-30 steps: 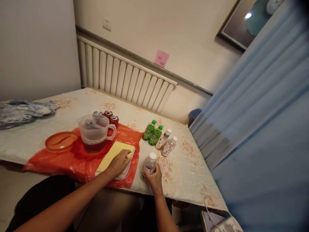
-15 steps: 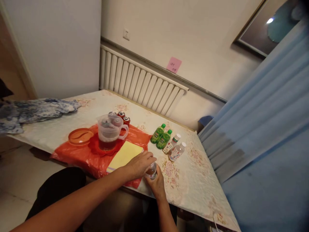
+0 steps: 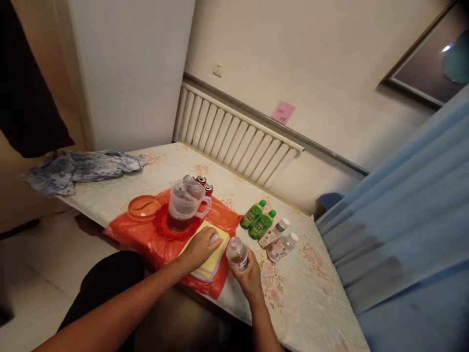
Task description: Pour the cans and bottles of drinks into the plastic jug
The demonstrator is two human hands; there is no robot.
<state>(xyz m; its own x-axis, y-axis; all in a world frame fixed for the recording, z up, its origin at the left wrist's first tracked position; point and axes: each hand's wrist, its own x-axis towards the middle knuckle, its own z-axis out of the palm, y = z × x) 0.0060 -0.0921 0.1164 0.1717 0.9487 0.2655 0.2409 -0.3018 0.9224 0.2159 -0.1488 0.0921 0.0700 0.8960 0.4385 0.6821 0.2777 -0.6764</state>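
My right hand (image 3: 249, 279) grips an uncapped clear plastic bottle (image 3: 237, 253) with brownish drink inside, held upright near the table's front edge. Between the fingers of my left hand (image 3: 202, 247) is a white bottle cap (image 3: 214, 238), above a stack of yellow paper (image 3: 209, 266). Left of that stack a clear plastic jug (image 3: 185, 208) with dark liquid in the bottom stands on a red scalloped dish (image 3: 161, 226). Its handle points right. An orange lid (image 3: 144, 208) lies beside the dish.
A red plastic sheet (image 3: 128, 232) lies under the jug and paper. Several cans (image 3: 208, 189) stand behind the jug. Two green bottles (image 3: 261, 225) and two clear white-capped bottles (image 3: 281, 248) are at the right. A patterned cloth (image 3: 98, 168) lies at the far left.
My left hand has come away from the bottle's top to the left, taking the white cap with it. The bottle is now open in my right hand. The camera view has shifted.
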